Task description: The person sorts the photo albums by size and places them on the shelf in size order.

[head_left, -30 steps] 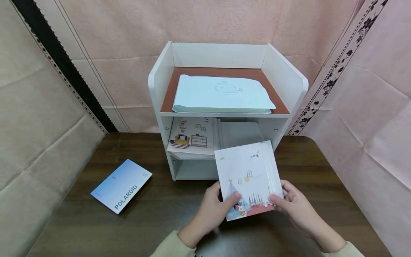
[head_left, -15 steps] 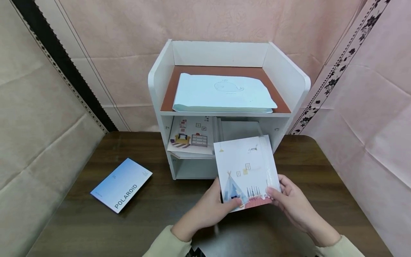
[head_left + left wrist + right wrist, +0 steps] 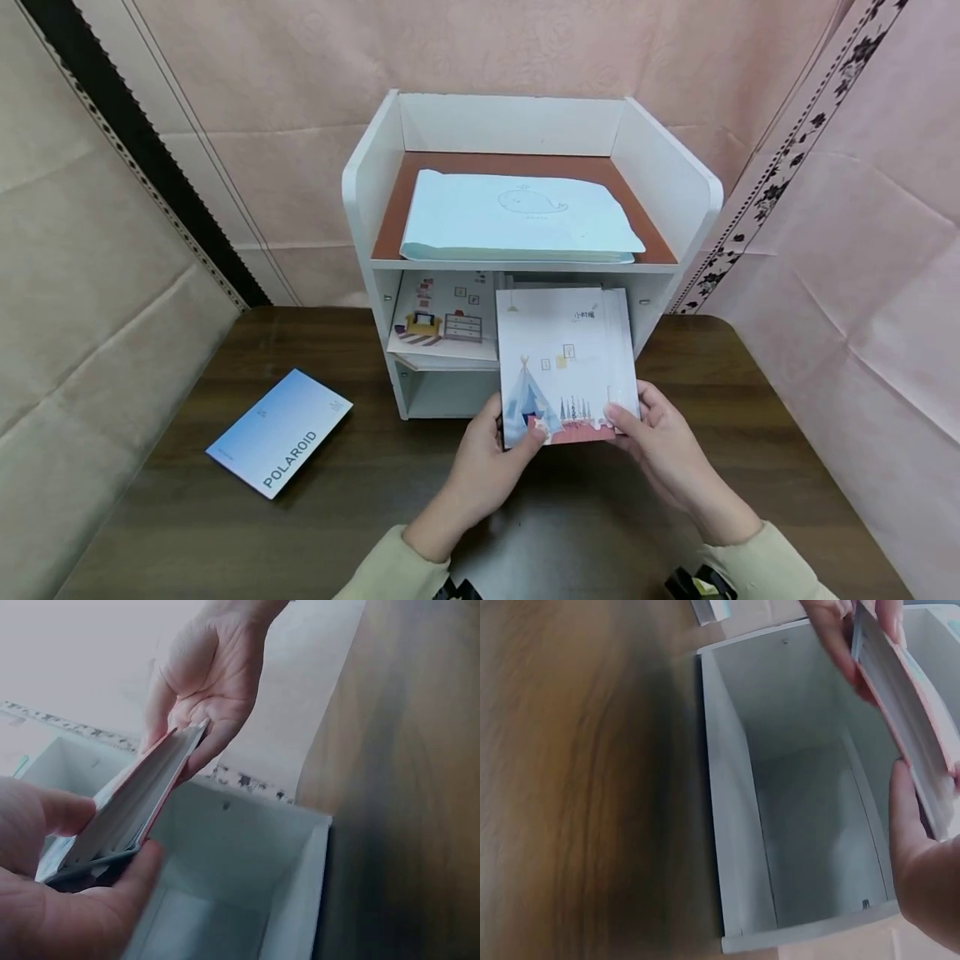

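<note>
Both hands hold a white square book with a blue tent and a pink strip on its cover. My left hand grips its lower left corner, thumb on the cover and fingers beneath. At the lower right corner my right hand pinches it the same way. The book's upper edge overlaps the opening of the middle shelf of a white shelf unit. In the left wrist view the page edges show between the covers. Left of the book, a second illustrated book lies on that middle shelf.
A pale blue whale-printed item lies on the unit's brown top shelf. A blue-and-white POLAROID booklet lies on the dark wooden table at left. Below the middle shelf is a bottom compartment. Pink cloth hangs behind.
Both hands have carried the book upward and away from me, toward the middle shelf. The book has turned from tilted to nearly straight and now covers more of the shelf opening.
</note>
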`<state>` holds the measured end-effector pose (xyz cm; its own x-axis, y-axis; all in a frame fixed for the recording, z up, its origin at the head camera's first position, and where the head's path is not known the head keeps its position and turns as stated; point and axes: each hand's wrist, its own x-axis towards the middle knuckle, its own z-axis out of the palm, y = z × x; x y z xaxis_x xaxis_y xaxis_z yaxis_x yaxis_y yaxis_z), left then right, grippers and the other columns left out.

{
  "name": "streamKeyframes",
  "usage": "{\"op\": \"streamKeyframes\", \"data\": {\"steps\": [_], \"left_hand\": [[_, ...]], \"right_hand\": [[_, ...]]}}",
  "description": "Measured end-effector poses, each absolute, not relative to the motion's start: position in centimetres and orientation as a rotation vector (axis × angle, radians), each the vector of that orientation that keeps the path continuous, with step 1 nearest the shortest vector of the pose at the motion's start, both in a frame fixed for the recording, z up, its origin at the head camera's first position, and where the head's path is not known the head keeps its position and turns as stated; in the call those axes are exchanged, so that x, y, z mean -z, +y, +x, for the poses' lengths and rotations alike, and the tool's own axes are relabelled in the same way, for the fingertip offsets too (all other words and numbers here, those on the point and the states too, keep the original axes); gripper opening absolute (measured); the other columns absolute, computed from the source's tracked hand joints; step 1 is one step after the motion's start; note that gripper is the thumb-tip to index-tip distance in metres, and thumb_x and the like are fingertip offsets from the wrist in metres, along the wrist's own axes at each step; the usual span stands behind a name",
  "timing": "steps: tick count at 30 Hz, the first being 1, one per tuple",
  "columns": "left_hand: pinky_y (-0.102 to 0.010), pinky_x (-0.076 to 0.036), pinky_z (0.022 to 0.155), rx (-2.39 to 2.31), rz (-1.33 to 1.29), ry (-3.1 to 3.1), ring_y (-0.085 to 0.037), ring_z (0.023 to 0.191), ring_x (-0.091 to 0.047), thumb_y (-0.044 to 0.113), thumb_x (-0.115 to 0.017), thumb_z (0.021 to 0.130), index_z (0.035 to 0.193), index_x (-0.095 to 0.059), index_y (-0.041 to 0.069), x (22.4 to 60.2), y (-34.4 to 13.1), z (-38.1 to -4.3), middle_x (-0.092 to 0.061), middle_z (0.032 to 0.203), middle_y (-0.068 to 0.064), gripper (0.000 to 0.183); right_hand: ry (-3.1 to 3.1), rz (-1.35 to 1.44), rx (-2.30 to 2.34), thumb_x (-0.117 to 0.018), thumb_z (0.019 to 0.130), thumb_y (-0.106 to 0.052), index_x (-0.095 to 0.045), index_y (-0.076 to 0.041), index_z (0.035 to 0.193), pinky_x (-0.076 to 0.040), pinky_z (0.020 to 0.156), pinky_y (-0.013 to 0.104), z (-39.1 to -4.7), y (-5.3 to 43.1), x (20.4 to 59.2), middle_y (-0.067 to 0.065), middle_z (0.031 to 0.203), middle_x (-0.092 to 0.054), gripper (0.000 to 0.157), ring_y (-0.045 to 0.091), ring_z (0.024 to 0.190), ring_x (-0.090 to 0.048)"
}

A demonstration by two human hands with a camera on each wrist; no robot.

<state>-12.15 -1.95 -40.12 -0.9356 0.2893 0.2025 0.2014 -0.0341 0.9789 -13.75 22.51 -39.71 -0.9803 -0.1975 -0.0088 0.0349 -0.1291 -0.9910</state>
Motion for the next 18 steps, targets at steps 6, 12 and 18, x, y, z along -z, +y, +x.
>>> {"op": "streamKeyframes", "data": {"steps": [6, 12, 18], "left_hand": [[-0.028, -0.049, 0.09, -2.084, 0.594, 2.143, -0.013, 0.114, -0.055, 0.014, -0.058, 0.098, 0.147, -0.028, 0.024, 39.7, -2.5, -12.6, -0.052, 0.133, 0.0, 0.058], [-0.028, -0.052, 0.086, -2.109, 0.505, 2.119, -0.014, 0.107, -0.06, 0.012, -0.057, 0.098, 0.14, -0.036, 0.015, 39.1, -2.3, -12.8, -0.055, 0.126, -0.002, 0.047], [-0.031, -0.053, 0.085, -2.277, 0.361, 1.967, -0.019, 0.106, -0.063, 0.016, -0.063, 0.095, 0.13, -0.044, 0.008, 39.0, -1.4, -13.1, -0.059, 0.12, -0.007, 0.041]], "right_hand": [[1.971, -0.163, 2.256, -0.062, 0.096, -0.016, -0.03, -0.004, 0.139, -0.052, 0.089, 0.033, -14.3, 21.8, 39.4, 0.014, 0.129, -0.058, 0.055, 0.02, 0.105, -0.062], [1.976, -0.142, 2.266, -0.063, 0.096, -0.018, -0.029, -0.005, 0.141, -0.051, 0.089, 0.033, -14.6, 21.5, 38.8, 0.014, 0.132, -0.056, 0.057, 0.02, 0.105, -0.061], [1.924, -0.147, 2.298, -0.06, 0.097, -0.017, -0.027, -0.004, 0.142, -0.05, 0.09, 0.033, -14.9, 21.7, 38.2, 0.013, 0.132, -0.056, 0.057, 0.02, 0.106, -0.062]]}}
